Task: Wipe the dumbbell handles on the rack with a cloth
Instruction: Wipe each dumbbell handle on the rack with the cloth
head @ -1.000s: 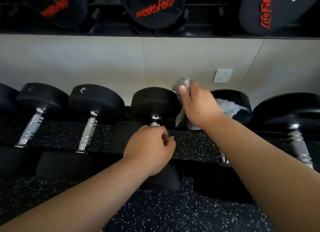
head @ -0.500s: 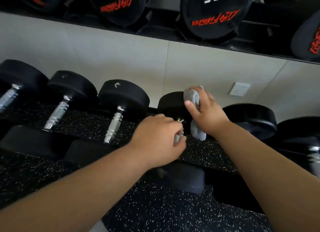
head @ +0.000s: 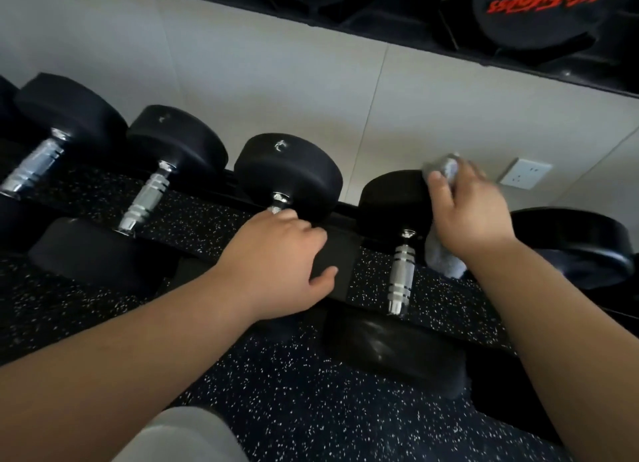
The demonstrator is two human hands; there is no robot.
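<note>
Black dumbbells with chrome handles lie side by side on the low rack [head: 345, 250]. My left hand [head: 276, 254] lies over the handle of the dumbbell with the scratched head [head: 287, 174], fingers curled round the handle, which is hidden beneath them. My right hand [head: 473, 212] grips a grey cloth [head: 442, 257] bunched in the fingers, one end hanging below the palm. That hand is against the far head of the neighbouring dumbbell [head: 390, 199]. This dumbbell's bare chrome handle [head: 401, 271] shows just left of the hanging cloth.
Two more chrome handles [head: 148, 199] [head: 33, 168] lie to the left, and a wide black head [head: 570, 240] to the right. An upper shelf holds dumbbells with red lettering [head: 553, 5]. A wall socket [head: 525, 173] sits behind. Speckled rubber floor [head: 311, 392] lies below.
My left hand has let go of the handle beside the cloth and moved one dumbbell to the left. My right hand stays by the same dumbbell's head with the cloth. The view tilted.
</note>
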